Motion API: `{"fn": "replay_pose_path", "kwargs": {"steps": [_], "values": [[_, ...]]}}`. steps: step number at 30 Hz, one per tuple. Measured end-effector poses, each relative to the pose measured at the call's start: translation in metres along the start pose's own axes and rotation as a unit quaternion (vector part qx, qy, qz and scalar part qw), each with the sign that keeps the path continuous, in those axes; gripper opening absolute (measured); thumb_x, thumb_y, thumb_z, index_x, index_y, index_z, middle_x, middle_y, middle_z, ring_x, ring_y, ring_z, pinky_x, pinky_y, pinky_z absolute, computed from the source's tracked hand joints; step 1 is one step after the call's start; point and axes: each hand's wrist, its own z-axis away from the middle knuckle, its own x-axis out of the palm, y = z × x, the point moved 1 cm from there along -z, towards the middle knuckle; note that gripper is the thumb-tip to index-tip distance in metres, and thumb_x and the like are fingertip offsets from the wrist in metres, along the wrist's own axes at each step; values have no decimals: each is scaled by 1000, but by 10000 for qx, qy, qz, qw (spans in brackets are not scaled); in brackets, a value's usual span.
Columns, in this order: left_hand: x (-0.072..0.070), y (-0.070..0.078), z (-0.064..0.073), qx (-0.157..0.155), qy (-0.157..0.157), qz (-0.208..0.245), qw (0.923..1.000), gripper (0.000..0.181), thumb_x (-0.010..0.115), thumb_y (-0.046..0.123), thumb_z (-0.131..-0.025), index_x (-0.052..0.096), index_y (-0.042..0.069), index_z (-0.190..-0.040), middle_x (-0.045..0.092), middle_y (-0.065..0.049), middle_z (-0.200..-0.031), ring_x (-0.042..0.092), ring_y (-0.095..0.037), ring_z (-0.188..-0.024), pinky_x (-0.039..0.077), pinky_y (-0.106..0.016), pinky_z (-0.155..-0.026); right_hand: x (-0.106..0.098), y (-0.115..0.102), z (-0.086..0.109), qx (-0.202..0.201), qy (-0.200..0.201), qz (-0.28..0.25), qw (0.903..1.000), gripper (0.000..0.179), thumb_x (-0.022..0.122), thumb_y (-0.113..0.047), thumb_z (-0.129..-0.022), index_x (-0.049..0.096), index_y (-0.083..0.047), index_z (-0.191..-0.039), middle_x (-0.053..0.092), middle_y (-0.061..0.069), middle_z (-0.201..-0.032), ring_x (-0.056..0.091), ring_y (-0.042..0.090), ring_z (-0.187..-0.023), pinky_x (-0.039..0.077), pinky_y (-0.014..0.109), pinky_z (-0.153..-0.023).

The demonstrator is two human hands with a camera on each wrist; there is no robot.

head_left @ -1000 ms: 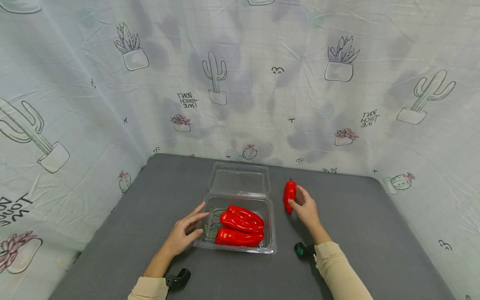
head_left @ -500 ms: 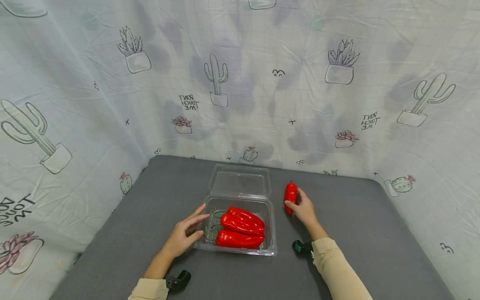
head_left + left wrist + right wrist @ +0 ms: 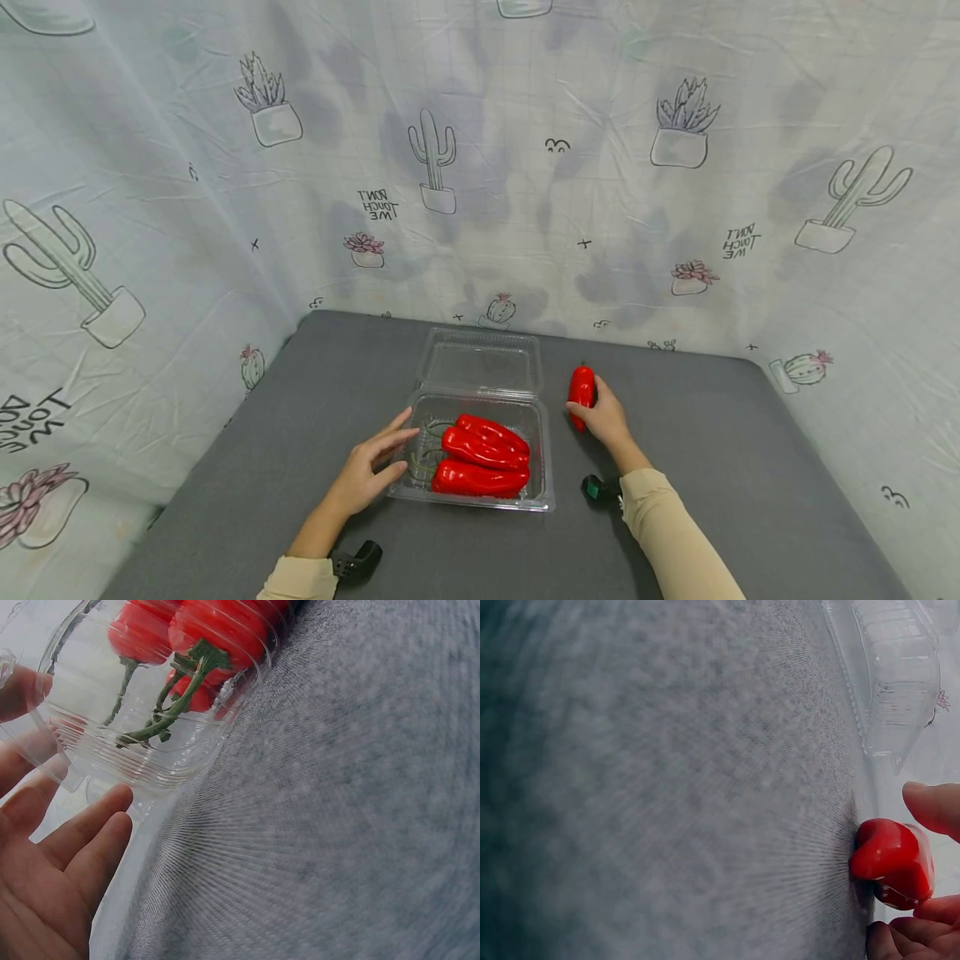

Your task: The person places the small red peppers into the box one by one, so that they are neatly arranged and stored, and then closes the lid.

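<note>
A clear plastic clamshell container (image 3: 542, 467) stands on the table, its lid (image 3: 480, 362) folded back away from me. Inside lie three long red peppers (image 3: 480, 478), their green stems (image 3: 176, 712) pointing left. My left hand (image 3: 362, 475) is at the container's left side, fingers extended and spread; in the left wrist view some fingers show behind the clear plastic. To the right of the container, my right hand (image 3: 609, 412) has its thumb and fingers around another red pepper (image 3: 581, 387), which rests on the table. In the right wrist view, curled fingers touch one side of this pepper (image 3: 892, 862).
A grey cloth covers the table (image 3: 315, 400). White curtains (image 3: 510, 192) printed with cacti rise behind it and on both sides. Dark wrist cameras stick out inward from the left wrist (image 3: 358, 562) and the right wrist (image 3: 600, 493).
My right hand has shifted slightly left, with the thumb reaching further across the loose pepper. The container, the peppers and my left hand keep their places; the head view tilted slightly.
</note>
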Motion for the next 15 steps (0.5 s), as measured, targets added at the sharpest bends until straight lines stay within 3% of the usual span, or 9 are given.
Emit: {"fn": "replay_pose_path", "kwargs": {"steps": [6,15], "values": [[-1,0,0,-240,-70,46,9997,41,60,-9,-85,54,-12,-125,33,-38,-142,43,-33,-131,44,-21,-98,0,1,-1,-70,72,2,9999,77,65,-17,-84,24,10,-145,39,33,-140,45,45,-122,39,56,-101],[0,0,-1,14,16,-76,10000,41,60,-11,-83,55,-13,-123,36,-41,-137,47,-27,-129,48,-25,-96,0,1,0,-19,204,197,9996,74,61,-14,-86,24,10,-145,37,34,-141,43,47,-123,39,58,-101]]}}
